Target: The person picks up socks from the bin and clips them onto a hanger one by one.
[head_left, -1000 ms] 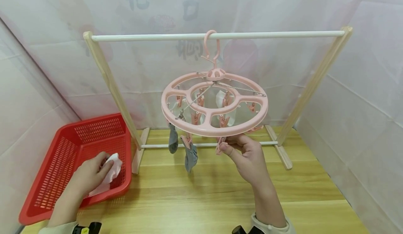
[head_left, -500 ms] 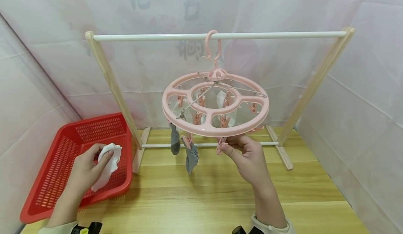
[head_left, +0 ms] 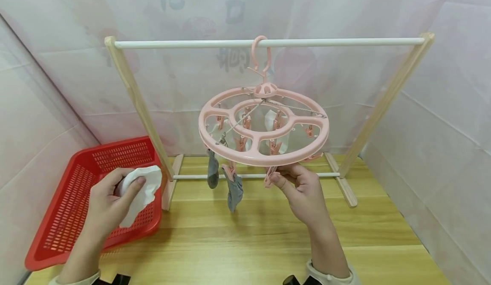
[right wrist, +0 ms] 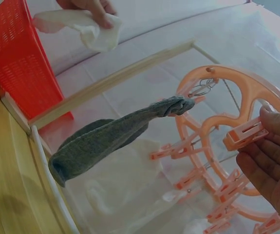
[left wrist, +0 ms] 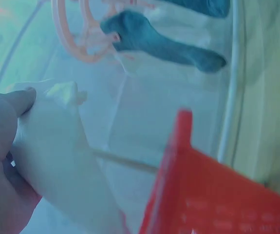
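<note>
In the head view my left hand (head_left: 108, 204) holds a white sock (head_left: 147, 187) between thumb and fingers, raised over the red basket (head_left: 153, 229). The sock hangs down long in the left wrist view. My right hand (head_left: 304, 195) pinches a pink clothespin (head_left: 270, 177) on the near rim of a round pink drying hanger (head_left: 255, 159). Nothing shows between that clothespin's jaws in the right wrist view. Left of it, a grey sock (head_left: 235, 193) hangs from another clothespin, with a second grey sock (head_left: 212, 170) beside it.
The hanger hooks over the white rail (head_left: 184, 44) of a wooden stand (head_left: 134, 95). Pale white items (head_left: 281, 142) hang behind, under the ring, among several clothespins. All stands on a wood-grain table (head_left: 215, 246), with pale cloth walls around.
My left hand has lifted the white sock up from inside the basket and moved it slightly right and forward. The right hand has stayed at the same clothespin.
</note>
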Demonstrator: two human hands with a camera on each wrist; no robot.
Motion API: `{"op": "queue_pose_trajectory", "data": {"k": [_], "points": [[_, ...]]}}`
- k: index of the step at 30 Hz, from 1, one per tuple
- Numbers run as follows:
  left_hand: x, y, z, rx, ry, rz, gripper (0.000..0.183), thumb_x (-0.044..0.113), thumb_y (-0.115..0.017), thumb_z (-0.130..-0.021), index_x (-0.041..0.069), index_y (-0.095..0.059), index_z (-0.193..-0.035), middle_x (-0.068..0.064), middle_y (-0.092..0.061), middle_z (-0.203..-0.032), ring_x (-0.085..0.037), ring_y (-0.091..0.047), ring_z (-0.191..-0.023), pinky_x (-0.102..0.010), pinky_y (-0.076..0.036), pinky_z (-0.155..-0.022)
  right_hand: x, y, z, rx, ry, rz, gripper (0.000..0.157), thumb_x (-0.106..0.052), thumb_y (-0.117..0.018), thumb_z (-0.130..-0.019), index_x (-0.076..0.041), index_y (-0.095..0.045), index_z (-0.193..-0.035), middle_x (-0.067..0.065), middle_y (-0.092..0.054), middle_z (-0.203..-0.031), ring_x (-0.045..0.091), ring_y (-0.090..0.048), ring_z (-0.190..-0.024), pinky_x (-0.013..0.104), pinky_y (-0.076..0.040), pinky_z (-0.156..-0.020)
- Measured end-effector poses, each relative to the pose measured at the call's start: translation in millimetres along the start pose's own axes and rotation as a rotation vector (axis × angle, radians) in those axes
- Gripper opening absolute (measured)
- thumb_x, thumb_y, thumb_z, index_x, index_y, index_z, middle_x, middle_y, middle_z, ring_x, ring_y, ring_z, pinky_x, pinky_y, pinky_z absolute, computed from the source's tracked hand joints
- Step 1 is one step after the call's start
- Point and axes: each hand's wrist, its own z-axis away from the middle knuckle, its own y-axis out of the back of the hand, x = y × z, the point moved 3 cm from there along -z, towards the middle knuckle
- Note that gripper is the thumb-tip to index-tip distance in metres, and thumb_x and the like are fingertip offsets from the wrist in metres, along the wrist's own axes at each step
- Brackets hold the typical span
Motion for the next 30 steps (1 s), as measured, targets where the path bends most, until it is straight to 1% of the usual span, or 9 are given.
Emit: {"op": "queue_pose_trajectory", "data": {"k": [4, 6, 11, 14, 16, 20, 22, 27, 30], "points": [[16.5, -3.3, -2.1, 0.012, -0.028, 0.019, 0.026, -0.008, -0.080, -0.076, 0.007, -0.073, -0.097, 0.020, -0.064, -0.081, 0.003, -0.057, -0.056, -0.014, -0.047, -0.046, -1, -0.1, 0, -0.005, -0.006, -0.042, 0.014, 0.008, -0.061, -0.093, 0.005, -0.066, -0.107, 0.012, -0.067, -0.089, 0.021, -0.068, -0.078, 0.027, -0.058, -0.075], [25.5, -5.2, -2.6, 0.014, -0.028, 0.030, 0.025, -0.007, -0.079, -0.077, 0.007, -0.073, -0.097, 0.020, -0.064, -0.079, 0.002, -0.056, -0.053, -0.014, -0.046, -0.045, -2, -0.1, 0, -0.002, -0.008, -0.065, 0.014, 0.008, -0.060, -0.094, 0.008, -0.065, -0.107, 0.014, -0.066, -0.090, 0.021, -0.068, -0.078, 0.028, -0.059, -0.076], [43.3, -14.8, -2.8, 0.035, -0.072, 0.140, 0.019, -0.009, -0.074, -0.082, 0.001, -0.072, -0.098, 0.013, -0.067, -0.077, 0.000, -0.056, -0.051, -0.015, -0.045, -0.043, -3, 0.1, 0, 0.012, -0.006, -0.094, 0.015, 0.009, -0.060, -0.093, 0.011, -0.063, -0.108, 0.017, -0.065, -0.093, 0.020, -0.068, -0.077, 0.028, -0.059, -0.077], [51.9, -23.8, -1.2, 0.035, -0.113, 0.197, 0.020, -0.013, -0.072, -0.080, 0.001, -0.071, -0.095, 0.008, -0.067, -0.077, 0.000, -0.056, -0.054, -0.015, -0.045, -0.044, -3, 0.8, 0, 0.020, -0.002, -0.096, 0.015, 0.009, -0.060, -0.093, 0.011, -0.064, -0.108, 0.016, -0.066, -0.093, 0.020, -0.068, -0.076, 0.028, -0.059, -0.076], [58.6, -30.1, 0.0, 0.010, -0.133, 0.228, 0.024, -0.015, -0.072, -0.077, 0.002, -0.071, -0.094, 0.004, -0.067, -0.075, -0.001, -0.056, -0.055, -0.015, -0.045, -0.043, -2, 1.4, 1, 0.023, 0.004, -0.101, 0.015, 0.010, -0.060, -0.093, 0.010, -0.064, -0.107, 0.017, -0.066, -0.092, 0.020, -0.068, -0.076, 0.029, -0.059, -0.075], [69.5, -41.7, 2.6, -0.044, -0.163, 0.275, 0.029, -0.015, -0.073, -0.075, 0.006, -0.071, -0.094, -0.001, -0.067, -0.075, -0.002, -0.056, -0.059, -0.016, -0.047, -0.044, -2, 1.6, 1, 0.025, 0.022, -0.124, 0.014, 0.011, -0.060, -0.093, 0.011, -0.063, -0.107, 0.019, -0.066, -0.091, 0.020, -0.068, -0.075, 0.029, -0.059, -0.073], [73.6, -47.0, 3.8, -0.064, -0.176, 0.290, 0.029, -0.014, -0.074, -0.076, 0.008, -0.071, -0.095, -0.001, -0.067, -0.075, -0.002, -0.057, -0.060, -0.016, -0.047, -0.044, -2, 1.6, 1, 0.027, 0.027, -0.129, 0.015, 0.011, -0.060, -0.093, 0.013, -0.063, -0.107, 0.020, -0.066, -0.091, 0.020, -0.069, -0.074, 0.029, -0.059, -0.073], [83.9, -59.8, 7.3, -0.102, -0.216, 0.345, 0.024, -0.009, -0.075, -0.080, 0.009, -0.070, -0.096, 0.001, -0.066, -0.076, -0.002, -0.055, -0.060, -0.015, -0.045, -0.044, -3, 1.4, 0, 0.032, 0.025, -0.143, 0.015, 0.010, -0.060, -0.093, 0.011, -0.064, -0.107, 0.020, -0.067, -0.090, 0.020, -0.068, -0.072, 0.029, -0.059, -0.071], [90.9, -68.6, 8.7, -0.133, -0.250, 0.367, 0.023, -0.006, -0.076, -0.081, 0.010, -0.070, -0.096, 0.002, -0.067, -0.077, -0.003, -0.056, -0.062, -0.015, -0.046, -0.049, -4, 0.6, -1, 0.031, 0.040, -0.168, 0.015, 0.011, -0.059, -0.093, 0.010, -0.065, -0.106, 0.020, -0.066, -0.089, 0.020, -0.068, -0.071, 0.029, -0.059, -0.069]]}}
